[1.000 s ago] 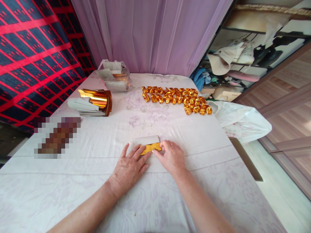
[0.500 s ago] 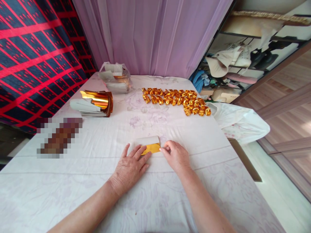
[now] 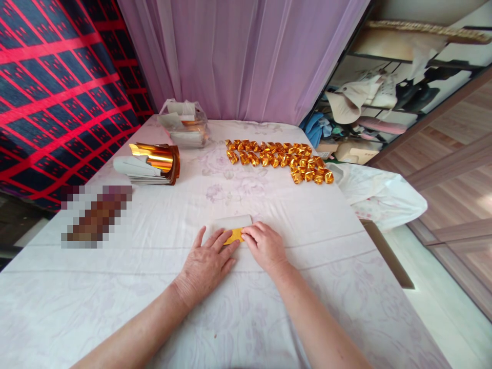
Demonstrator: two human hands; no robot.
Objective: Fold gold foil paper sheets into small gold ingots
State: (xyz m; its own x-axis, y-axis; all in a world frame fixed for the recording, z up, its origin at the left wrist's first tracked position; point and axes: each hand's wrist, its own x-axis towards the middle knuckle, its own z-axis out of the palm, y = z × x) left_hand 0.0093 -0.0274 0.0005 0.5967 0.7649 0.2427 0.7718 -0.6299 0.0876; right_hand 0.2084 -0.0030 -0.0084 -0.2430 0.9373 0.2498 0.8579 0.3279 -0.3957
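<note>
Because both hands press on one small folded sheet, the likeliest trouble is a crooked crease: the gold foil paper (image 3: 233, 236) looks slick, and if either hand slides while the fold is being flattened, the edges could drift apart and the fold set skewed. A thin foil face may also wrinkle or tear under a hard fingertip, and the soft white tablecloth (image 3: 246, 318) beneath gives little firm backing, so it could bunch under the pressing.

Nearest the camera, the left hand (image 3: 205, 264) lies flat and spread, palm down, its fingers (image 3: 220, 240) loosely fanned and resting on the left part of the paper, pinning it rather than gripping it. Beside it, nearly touching, the right hand (image 3: 265, 246) is half curled, its fingertips (image 3: 246, 234) bent down onto the right end of the gold strip; whether it pinches an edge or only presses, I cannot tell. The paper lies on the cloth between the two hands, its white side showing just beyond the gold.

Farther off to the left sits a curled stack of gold sheets (image 3: 151, 163), to the right rows of folded gold pieces (image 3: 279, 159), and behind them a clear bag of papers (image 3: 184, 124) by the lilac curtain (image 3: 246, 56).
</note>
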